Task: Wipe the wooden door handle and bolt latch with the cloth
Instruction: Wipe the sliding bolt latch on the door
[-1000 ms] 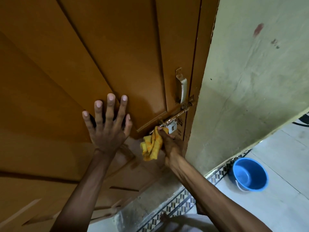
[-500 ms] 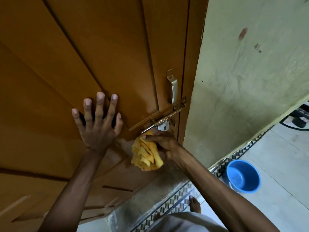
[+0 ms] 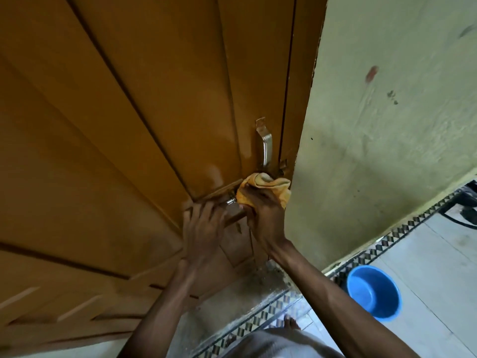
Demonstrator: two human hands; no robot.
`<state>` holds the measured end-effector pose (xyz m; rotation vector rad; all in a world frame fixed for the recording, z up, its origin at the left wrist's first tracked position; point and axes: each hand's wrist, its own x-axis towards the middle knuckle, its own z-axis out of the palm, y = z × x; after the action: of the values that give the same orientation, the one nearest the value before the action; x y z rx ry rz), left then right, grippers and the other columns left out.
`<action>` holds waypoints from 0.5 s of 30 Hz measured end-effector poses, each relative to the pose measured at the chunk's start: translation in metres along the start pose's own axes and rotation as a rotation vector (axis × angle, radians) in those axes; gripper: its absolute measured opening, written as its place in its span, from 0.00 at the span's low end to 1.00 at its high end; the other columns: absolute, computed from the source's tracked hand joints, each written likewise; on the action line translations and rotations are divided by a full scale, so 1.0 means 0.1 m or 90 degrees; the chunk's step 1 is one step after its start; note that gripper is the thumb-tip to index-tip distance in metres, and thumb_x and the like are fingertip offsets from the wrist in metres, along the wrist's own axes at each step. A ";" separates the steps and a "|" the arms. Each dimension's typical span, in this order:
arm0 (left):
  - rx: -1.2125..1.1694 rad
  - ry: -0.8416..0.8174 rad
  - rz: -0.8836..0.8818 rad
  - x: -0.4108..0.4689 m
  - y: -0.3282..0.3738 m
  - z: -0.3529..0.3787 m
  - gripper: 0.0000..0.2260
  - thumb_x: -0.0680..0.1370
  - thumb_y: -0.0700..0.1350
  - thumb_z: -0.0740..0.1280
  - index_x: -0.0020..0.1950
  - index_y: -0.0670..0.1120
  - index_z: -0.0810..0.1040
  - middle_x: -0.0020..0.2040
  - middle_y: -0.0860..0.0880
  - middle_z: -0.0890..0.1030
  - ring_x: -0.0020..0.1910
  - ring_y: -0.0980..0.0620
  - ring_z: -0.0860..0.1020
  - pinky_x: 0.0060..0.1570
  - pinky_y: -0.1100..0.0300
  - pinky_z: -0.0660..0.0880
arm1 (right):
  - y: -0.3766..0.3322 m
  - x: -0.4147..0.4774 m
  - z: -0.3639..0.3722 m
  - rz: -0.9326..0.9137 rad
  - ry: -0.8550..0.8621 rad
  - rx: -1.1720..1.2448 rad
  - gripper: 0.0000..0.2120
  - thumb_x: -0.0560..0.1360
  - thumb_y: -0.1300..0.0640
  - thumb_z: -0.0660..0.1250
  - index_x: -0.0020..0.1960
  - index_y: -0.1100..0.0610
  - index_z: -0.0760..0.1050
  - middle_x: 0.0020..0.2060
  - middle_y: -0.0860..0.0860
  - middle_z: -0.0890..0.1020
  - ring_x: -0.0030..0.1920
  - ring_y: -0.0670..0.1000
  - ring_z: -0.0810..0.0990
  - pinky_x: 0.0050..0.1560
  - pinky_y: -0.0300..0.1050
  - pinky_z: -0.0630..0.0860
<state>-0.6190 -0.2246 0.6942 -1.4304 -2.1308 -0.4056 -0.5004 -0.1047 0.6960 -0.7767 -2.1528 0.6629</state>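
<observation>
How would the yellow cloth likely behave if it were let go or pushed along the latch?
The yellow cloth bunches in folds under the right hand, so it is probably floppy and light. It likely drapes over the bolt latch rather than sliding off.

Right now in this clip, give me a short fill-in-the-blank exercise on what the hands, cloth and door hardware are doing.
1. The right hand presses a ____ cloth over the bolt latch.
2. The metal handle sits just ____ the cloth.
3. The left hand rests on the ____, beside the right hand.
4. On the floor at lower right stands a blue ____.

Missing words: yellow; above; door; bucket
</observation>
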 end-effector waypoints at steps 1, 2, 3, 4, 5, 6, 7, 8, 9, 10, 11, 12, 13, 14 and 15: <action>-0.022 -0.026 0.006 -0.02 0.00 0.07 0.12 0.82 0.50 0.61 0.54 0.49 0.83 0.51 0.48 0.80 0.50 0.44 0.75 0.45 0.51 0.64 | 0.03 -0.03 0.03 -0.023 -0.013 -0.033 0.17 0.76 0.58 0.67 0.64 0.56 0.78 0.60 0.55 0.81 0.61 0.56 0.77 0.64 0.49 0.73; -0.040 -0.035 0.000 -0.03 0.00 0.12 0.10 0.82 0.49 0.63 0.54 0.48 0.83 0.51 0.48 0.80 0.49 0.44 0.74 0.44 0.51 0.64 | 0.07 -0.06 0.04 -0.062 -0.032 -0.072 0.19 0.75 0.59 0.65 0.66 0.56 0.77 0.62 0.55 0.80 0.63 0.56 0.76 0.65 0.50 0.73; -0.051 -0.032 -0.007 -0.03 -0.01 0.17 0.08 0.81 0.48 0.66 0.54 0.48 0.83 0.50 0.47 0.80 0.49 0.44 0.73 0.43 0.51 0.64 | 0.13 -0.07 0.05 -0.112 -0.055 -0.114 0.21 0.74 0.59 0.63 0.67 0.56 0.76 0.63 0.54 0.79 0.64 0.56 0.75 0.64 0.51 0.72; -0.055 -0.028 -0.012 -0.03 -0.03 0.21 0.06 0.80 0.46 0.68 0.54 0.47 0.83 0.50 0.47 0.80 0.48 0.44 0.73 0.43 0.51 0.64 | 0.21 -0.06 0.04 -0.168 -0.075 -0.159 0.22 0.73 0.60 0.63 0.67 0.55 0.75 0.64 0.53 0.79 0.64 0.57 0.74 0.63 0.53 0.72; -0.053 -0.021 -0.010 -0.02 -0.05 0.24 0.06 0.78 0.44 0.70 0.54 0.47 0.83 0.49 0.47 0.80 0.47 0.44 0.73 0.42 0.51 0.64 | 0.28 -0.02 0.02 -0.217 -0.085 -0.200 0.22 0.73 0.60 0.64 0.67 0.55 0.76 0.64 0.52 0.79 0.63 0.57 0.75 0.61 0.54 0.72; -0.047 -0.011 -0.004 0.00 -0.07 0.25 0.06 0.77 0.42 0.71 0.54 0.46 0.83 0.47 0.46 0.80 0.45 0.44 0.72 0.42 0.51 0.64 | 0.37 0.04 -0.01 -0.248 -0.074 -0.226 0.21 0.73 0.60 0.66 0.66 0.54 0.77 0.63 0.51 0.80 0.60 0.58 0.76 0.59 0.55 0.73; -0.043 -0.001 -0.001 0.02 -0.07 0.26 0.06 0.76 0.41 0.72 0.53 0.45 0.83 0.46 0.46 0.79 0.44 0.44 0.71 0.41 0.51 0.63 | 0.46 0.10 -0.06 -0.257 -0.048 -0.231 0.19 0.73 0.59 0.67 0.64 0.54 0.78 0.61 0.51 0.82 0.58 0.58 0.78 0.56 0.54 0.75; -0.046 0.005 -0.004 0.05 -0.08 0.26 0.06 0.76 0.40 0.71 0.52 0.45 0.83 0.44 0.46 0.79 0.43 0.44 0.71 0.40 0.51 0.63 | 0.50 0.14 -0.10 -0.240 -0.009 -0.223 0.18 0.73 0.59 0.69 0.62 0.54 0.80 0.59 0.51 0.83 0.56 0.57 0.79 0.54 0.53 0.76; -0.058 0.009 -0.013 0.06 -0.07 0.25 0.04 0.76 0.41 0.71 0.50 0.45 0.83 0.43 0.46 0.78 0.42 0.44 0.70 0.39 0.51 0.62 | 0.51 0.15 -0.13 -0.202 0.028 -0.204 0.18 0.72 0.59 0.72 0.61 0.55 0.81 0.57 0.52 0.83 0.56 0.55 0.78 0.54 0.51 0.77; -0.074 0.012 -0.025 0.07 -0.06 0.24 0.03 0.76 0.41 0.71 0.49 0.46 0.82 0.41 0.46 0.77 0.41 0.45 0.70 0.39 0.51 0.62 | 0.46 0.13 -0.14 -0.156 0.061 -0.173 0.18 0.70 0.60 0.74 0.60 0.55 0.82 0.56 0.52 0.83 0.56 0.52 0.76 0.55 0.49 0.77; -0.093 0.014 -0.040 0.07 -0.04 0.22 0.01 0.76 0.41 0.71 0.47 0.46 0.82 0.40 0.46 0.76 0.41 0.45 0.69 0.39 0.52 0.61 | 0.38 0.09 -0.11 -0.117 0.086 -0.143 0.18 0.68 0.63 0.75 0.58 0.57 0.82 0.55 0.51 0.83 0.55 0.50 0.74 0.57 0.45 0.76; -0.110 0.013 -0.058 0.07 -0.02 0.21 0.02 0.76 0.40 0.71 0.46 0.46 0.82 0.38 0.46 0.74 0.40 0.45 0.69 0.38 0.52 0.61 | 0.30 0.05 -0.04 -0.098 0.093 -0.118 0.19 0.66 0.65 0.76 0.57 0.59 0.83 0.56 0.51 0.82 0.55 0.49 0.73 0.57 0.43 0.74; -0.123 0.007 -0.073 0.07 -0.01 0.21 0.02 0.76 0.39 0.71 0.45 0.46 0.82 0.38 0.46 0.73 0.40 0.45 0.70 0.38 0.52 0.62 | 0.19 0.00 0.02 -0.098 0.078 -0.099 0.19 0.66 0.66 0.75 0.56 0.60 0.83 0.56 0.51 0.81 0.54 0.49 0.73 0.58 0.43 0.74; -0.130 0.002 -0.084 0.07 -0.01 0.20 0.04 0.75 0.38 0.72 0.46 0.46 0.83 0.37 0.46 0.73 0.40 0.45 0.70 0.38 0.52 0.62 | 0.13 -0.04 0.08 -0.117 0.040 -0.090 0.18 0.67 0.66 0.74 0.57 0.60 0.82 0.58 0.51 0.81 0.54 0.51 0.74 0.59 0.44 0.74; -0.134 -0.005 -0.092 0.07 0.00 0.20 0.06 0.74 0.36 0.73 0.46 0.47 0.83 0.37 0.46 0.72 0.39 0.45 0.70 0.38 0.52 0.62 | 0.12 -0.06 0.10 -0.155 0.003 -0.094 0.17 0.70 0.65 0.71 0.58 0.59 0.81 0.59 0.50 0.80 0.54 0.53 0.76 0.60 0.43 0.75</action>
<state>-0.6266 -0.2087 0.6822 -1.3933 -2.2597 -0.6978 -0.5016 -0.1029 0.6798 -0.5763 -2.2642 0.3791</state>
